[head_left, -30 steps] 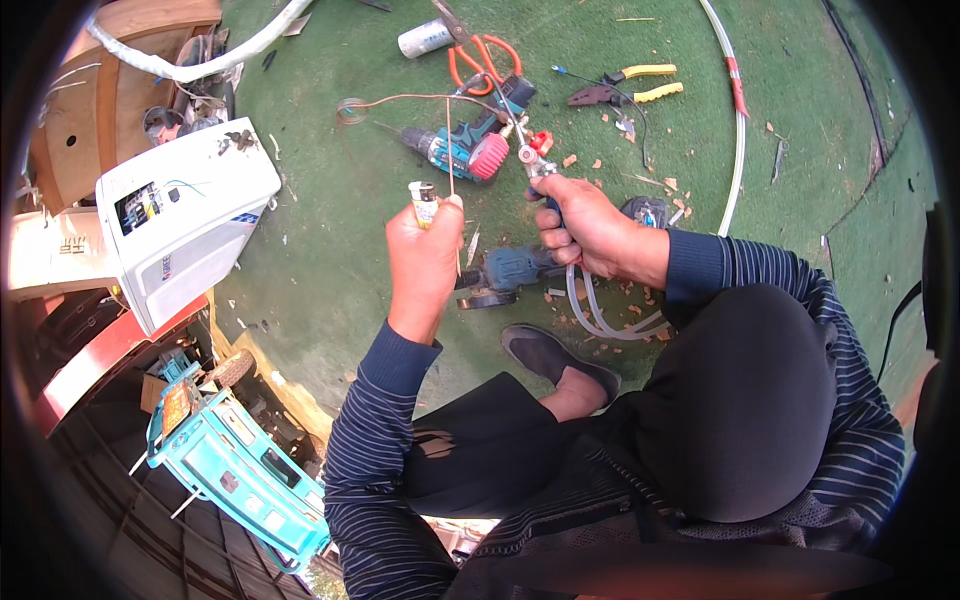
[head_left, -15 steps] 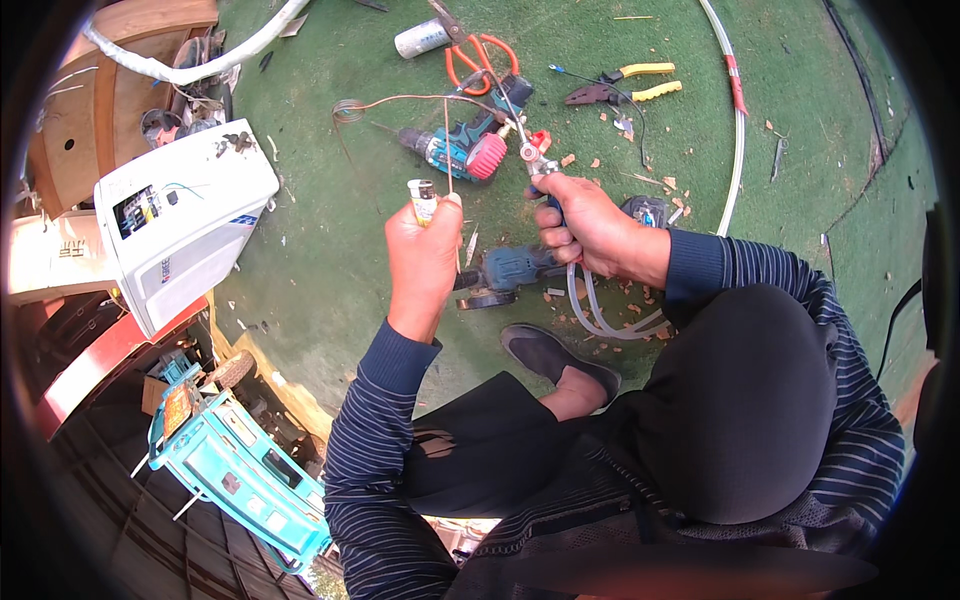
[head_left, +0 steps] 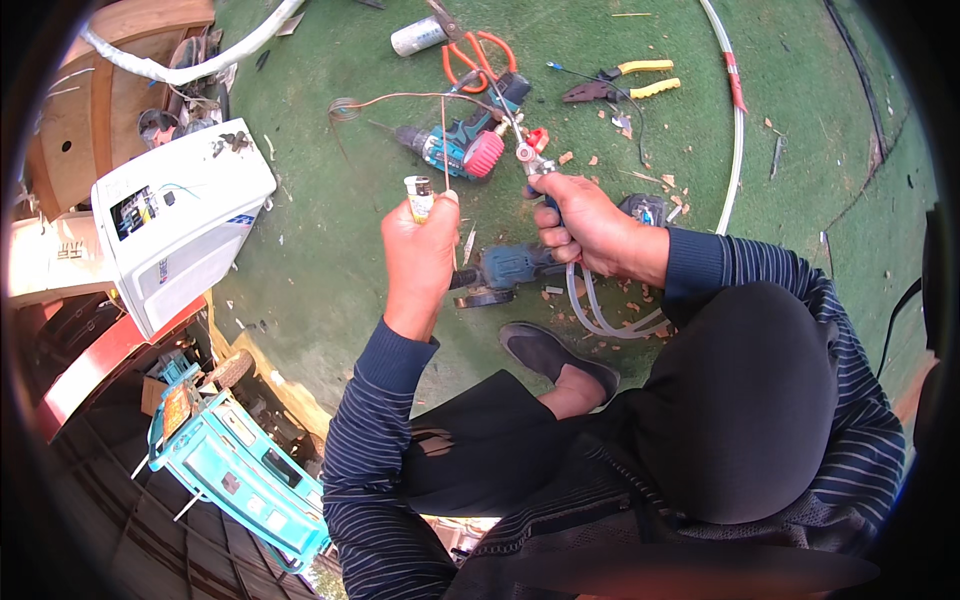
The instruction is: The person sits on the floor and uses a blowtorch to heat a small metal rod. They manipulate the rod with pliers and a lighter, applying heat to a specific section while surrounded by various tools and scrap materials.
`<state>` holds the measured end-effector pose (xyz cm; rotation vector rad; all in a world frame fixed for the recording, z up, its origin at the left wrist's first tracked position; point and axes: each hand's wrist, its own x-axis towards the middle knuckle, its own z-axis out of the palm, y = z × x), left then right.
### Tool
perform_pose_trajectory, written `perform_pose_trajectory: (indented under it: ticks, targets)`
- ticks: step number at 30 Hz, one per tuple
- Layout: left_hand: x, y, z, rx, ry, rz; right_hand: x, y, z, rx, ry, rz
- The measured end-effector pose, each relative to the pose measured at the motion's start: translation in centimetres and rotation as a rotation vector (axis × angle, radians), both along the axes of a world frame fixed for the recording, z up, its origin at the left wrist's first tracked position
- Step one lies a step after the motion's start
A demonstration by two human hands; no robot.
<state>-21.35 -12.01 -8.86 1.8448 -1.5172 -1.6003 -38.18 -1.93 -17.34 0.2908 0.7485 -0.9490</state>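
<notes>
My left hand (head_left: 418,255) is closed around a small lighter (head_left: 419,203) with a metal top, together with a thin copper-coloured rod (head_left: 445,140) that stands up past my thumb. In my right hand (head_left: 595,222) is the handle of a gas torch (head_left: 528,153) with a red knob, its slim neck angled away to the upper left. Two clear hoses (head_left: 590,308) loop down from the torch's handle. Beyond my hands, a thin copper tube (head_left: 400,96) with a coiled end runs toward the torch's neck; whether they touch I cannot tell. No flame is visible.
On the green floor lie a teal cordless drill (head_left: 450,147), orange-handled shears (head_left: 466,62), yellow-handled pliers (head_left: 622,85), a blue angle grinder (head_left: 512,267) and a spray can (head_left: 418,37). A white appliance casing (head_left: 190,225) stands left, near a turquoise vehicle (head_left: 240,465). A white hose (head_left: 738,130) curves at right.
</notes>
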Motion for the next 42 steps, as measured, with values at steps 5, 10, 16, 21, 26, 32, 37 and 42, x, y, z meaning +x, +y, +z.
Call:
perform_pose_trajectory:
  ticks: [5,10,16,21,26,32,37,42]
  targets:
    - [-0.1,-0.4,1.0,-0.044,0.005,0.016,0.1,0.0,-0.2,-0.024,0.016,-0.003]
    - [0.1,-0.9,1.4,-0.056,0.015,0.011,0.0,0.1,-0.4,-0.022,0.006,0.003]
    - [-0.1,-0.3,1.1,-0.027,0.004,-0.014,0.1,-0.1,-0.1,-0.01,0.031,-0.014]
    - [-0.1,0.3,0.6,-0.012,0.033,-0.032,0.2,-0.1,-0.1,-0.012,0.036,-0.017]
    - [-0.1,1.0,0.0,0.011,0.032,-0.05,0.2,-0.1,0.2,-0.002,0.056,-0.033]
    - [0.4,1.0,-0.5,-0.028,0.05,-0.072,0.6,-0.1,-0.1,-0.001,0.08,-0.031]
    - [0.2,1.2,-0.3,-0.024,0.042,-0.083,0.5,-0.1,-0.1,0.003,0.092,-0.039]
    - [0.3,1.2,-0.8,-0.053,0.042,-0.063,0.7,0.0,-0.1,0.015,0.113,-0.051]
